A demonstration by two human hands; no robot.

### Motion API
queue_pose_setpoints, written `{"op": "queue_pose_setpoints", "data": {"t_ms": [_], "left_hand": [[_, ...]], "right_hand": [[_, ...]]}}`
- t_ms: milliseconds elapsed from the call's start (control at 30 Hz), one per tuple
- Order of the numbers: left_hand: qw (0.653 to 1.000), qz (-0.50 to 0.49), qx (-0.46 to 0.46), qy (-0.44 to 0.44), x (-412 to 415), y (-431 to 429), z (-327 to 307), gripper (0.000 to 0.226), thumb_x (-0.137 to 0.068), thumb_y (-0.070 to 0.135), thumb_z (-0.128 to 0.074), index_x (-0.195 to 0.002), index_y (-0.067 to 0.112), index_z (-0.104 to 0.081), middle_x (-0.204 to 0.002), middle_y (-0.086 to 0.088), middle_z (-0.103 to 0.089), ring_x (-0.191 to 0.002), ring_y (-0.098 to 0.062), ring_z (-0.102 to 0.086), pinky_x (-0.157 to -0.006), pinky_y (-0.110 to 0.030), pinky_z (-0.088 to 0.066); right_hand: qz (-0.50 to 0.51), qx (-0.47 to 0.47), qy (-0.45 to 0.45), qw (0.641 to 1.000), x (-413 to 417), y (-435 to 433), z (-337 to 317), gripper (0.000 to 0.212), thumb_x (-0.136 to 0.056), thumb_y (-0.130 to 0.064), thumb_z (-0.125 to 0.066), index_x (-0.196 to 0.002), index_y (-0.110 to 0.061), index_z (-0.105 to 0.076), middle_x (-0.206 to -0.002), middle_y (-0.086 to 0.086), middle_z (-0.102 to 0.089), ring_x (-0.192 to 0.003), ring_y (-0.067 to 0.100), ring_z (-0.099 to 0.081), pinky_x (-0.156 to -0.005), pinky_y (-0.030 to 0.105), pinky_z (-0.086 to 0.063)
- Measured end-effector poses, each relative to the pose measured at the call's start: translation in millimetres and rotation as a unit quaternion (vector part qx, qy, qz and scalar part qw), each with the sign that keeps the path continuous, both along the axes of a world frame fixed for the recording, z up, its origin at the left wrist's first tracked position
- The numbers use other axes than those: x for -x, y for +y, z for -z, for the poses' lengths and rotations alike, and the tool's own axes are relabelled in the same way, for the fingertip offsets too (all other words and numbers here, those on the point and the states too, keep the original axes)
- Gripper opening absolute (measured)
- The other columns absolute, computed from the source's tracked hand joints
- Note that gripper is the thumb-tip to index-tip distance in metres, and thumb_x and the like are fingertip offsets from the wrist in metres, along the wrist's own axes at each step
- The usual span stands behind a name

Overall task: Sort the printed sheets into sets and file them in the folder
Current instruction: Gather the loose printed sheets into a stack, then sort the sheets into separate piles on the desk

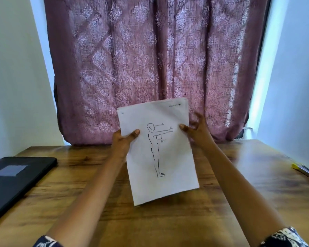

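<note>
Patterned sleeves point(284, 237), dark blue with white, sit at the bottom edge of the view, and two bare forearms reach forward from them over a wooden table point(150, 220). Between the hands a printed sheet point(161, 157) is held up off the table, near upright and tilted a little, its top leaning to the left. Its upper part stands in front of a curtain point(150, 59) and its lower corner hangs over the tabletop.

A second paper edge shows at the top right corner, so more than one sheet may be there, but the count cannot be told. The front page bears a line drawing of a standing figure in profile with one arm held straight out, the mark "90" under the arm and an arrow at the head.

The left hand point(122, 139) pinches the sheet's left edge, thumb on the front and fingers hidden behind. The right hand point(194, 129) pinches the right edge, thumb tip on the front and curled fingers showing past the paper's edge.

A black folder point(16, 175) with a grey rectangle on its cover lies closed on the table at far left, well apart from the sheet. A thin yellow-ended tool point(305, 171) lies at the table's right edge. The curtain is mauve with a pale woven pattern, and pale walls point(12, 68) flank it.
</note>
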State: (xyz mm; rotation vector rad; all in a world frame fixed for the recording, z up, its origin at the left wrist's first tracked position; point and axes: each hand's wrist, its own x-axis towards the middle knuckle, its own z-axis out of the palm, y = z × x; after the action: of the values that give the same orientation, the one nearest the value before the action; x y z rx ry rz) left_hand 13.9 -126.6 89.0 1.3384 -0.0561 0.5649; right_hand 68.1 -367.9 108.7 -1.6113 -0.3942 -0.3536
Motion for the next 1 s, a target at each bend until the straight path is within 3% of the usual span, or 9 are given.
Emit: {"op": "queue_pose_setpoints", "data": {"t_ms": [67, 100, 267, 433, 567, 733, 867, 933, 1000], "left_hand": [[0.998, 0.027, 0.034, 0.036, -6.0, -0.9, 4.4, 0.018, -0.085, 0.002, -0.067, -0.103, 0.005, -0.066, -0.089, -0.003, -0.073, -0.074, -0.015, -0.070, -0.063, -0.029, -0.059], [0.996, 0.043, 0.045, 0.062, -9.3, -1.4, 9.2, 0.024, -0.085, 0.001, -0.067, -0.109, 0.002, -0.065, -0.095, -0.007, -0.072, -0.077, -0.017, -0.070, -0.065, -0.031, -0.059], [0.973, 0.056, 0.029, 0.220, -23.1, -1.2, 62.6, 0.037, -0.081, -0.001, -0.071, -0.117, -0.003, -0.062, -0.116, -0.018, -0.066, -0.090, -0.029, -0.065, -0.084, -0.042, -0.054], [0.961, -0.019, -0.098, 0.258, -15.3, -6.0, 113.3, 0.041, -0.076, -0.009, -0.073, -0.112, 0.004, -0.059, -0.109, -0.013, -0.066, -0.089, -0.024, -0.062, -0.078, -0.033, -0.049], [0.962, -0.047, -0.153, 0.220, -13.6, 6.9, 119.2, 0.052, -0.077, -0.004, -0.074, -0.125, 0.008, -0.057, -0.114, -0.005, -0.064, -0.096, -0.021, -0.062, -0.084, -0.032, -0.050], [0.957, 0.020, -0.062, 0.281, -3.5, 22.5, 117.2, 0.063, -0.081, -0.009, -0.067, -0.136, 0.010, -0.046, -0.127, -0.015, -0.059, -0.099, -0.026, -0.060, -0.082, -0.036, -0.049], [0.938, 0.091, -0.030, 0.334, -1.6, 29.8, 104.6, 0.049, -0.085, -0.004, -0.063, -0.131, 0.002, -0.048, -0.130, -0.021, -0.057, -0.090, -0.028, -0.062, -0.070, -0.034, -0.051], [0.927, 0.116, -0.032, 0.355, 1.8, 36.9, 93.1, 0.017, -0.090, 0.003, -0.059, -0.106, 0.001, -0.061, -0.124, -0.021, -0.060, -0.083, -0.026, -0.063, -0.072, -0.035, -0.052], [0.924, 0.112, -0.060, 0.361, -1.1, 50.9, 90.8, 0.020, -0.090, 0.008, -0.060, -0.108, -0.001, -0.062, -0.117, -0.019, -0.064, -0.088, -0.031, -0.065, -0.084, -0.043, -0.052]], "right_hand": [[-0.045, -0.003, 0.101, 0.994, -1.2, -1.2, 10.3, 0.010, -0.089, -0.008, -0.063, -0.097, -0.003, -0.059, -0.067, -0.005, -0.068, -0.062, 0.012, -0.061, -0.047, 0.015, -0.048], [-0.039, 0.009, 0.116, 0.992, -0.4, -1.5, 15.8, 0.007, -0.091, -0.005, -0.060, -0.083, -0.005, -0.061, -0.060, -0.003, -0.068, -0.057, 0.012, -0.060, -0.047, 0.016, -0.049], [0.018, 0.116, 0.193, 0.974, -13.1, -6.5, 78.1, 0.023, -0.087, -0.001, -0.059, -0.108, 0.003, -0.067, -0.101, 0.015, -0.070, -0.084, 0.030, -0.068, -0.086, 0.044, -0.055], [0.107, 0.395, 0.204, 0.889, 12.6, 4.2, 126.5, 0.034, -0.089, -0.018, -0.054, -0.120, -0.007, -0.060, -0.114, 0.013, -0.065, -0.103, 0.032, -0.062, -0.074, 0.029, -0.045], [0.148, 0.484, 0.172, 0.845, 16.3, 7.4, 123.8, 0.035, -0.088, -0.029, -0.056, -0.117, -0.010, -0.057, -0.113, 0.011, -0.064, -0.101, 0.032, -0.061, -0.071, 0.030, -0.043], [0.058, 0.366, 0.293, 0.881, 13.0, 7.2, 110.9, 0.019, -0.087, -0.018, -0.063, -0.077, -0.002, -0.057, -0.078, 0.013, -0.059, -0.061, 0.023, -0.055, -0.052, 0.025, -0.041], [0.040, 0.216, 0.328, 0.919, 19.3, 14.1, 104.2, 0.027, -0.089, -0.008, -0.060, -0.109, 0.011, -0.060, -0.101, 0.018, -0.061, -0.069, 0.023, -0.055, -0.055, 0.026, -0.041], [0.021, 0.222, 0.336, 0.915, 25.2, 15.8, 93.6, 0.034, -0.092, -0.010, -0.058, -0.119, 0.010, -0.057, -0.114, 0.017, -0.061, -0.078, 0.022, -0.056, -0.055, 0.024, -0.042], [0.002, 0.250, 0.328, 0.911, 28.3, 16.6, 82.1, 0.036, -0.094, -0.014, -0.057, -0.124, 0.006, -0.055, -0.123, 0.015, -0.058, -0.090, 0.020, -0.052, -0.057, 0.024, -0.040]]}}
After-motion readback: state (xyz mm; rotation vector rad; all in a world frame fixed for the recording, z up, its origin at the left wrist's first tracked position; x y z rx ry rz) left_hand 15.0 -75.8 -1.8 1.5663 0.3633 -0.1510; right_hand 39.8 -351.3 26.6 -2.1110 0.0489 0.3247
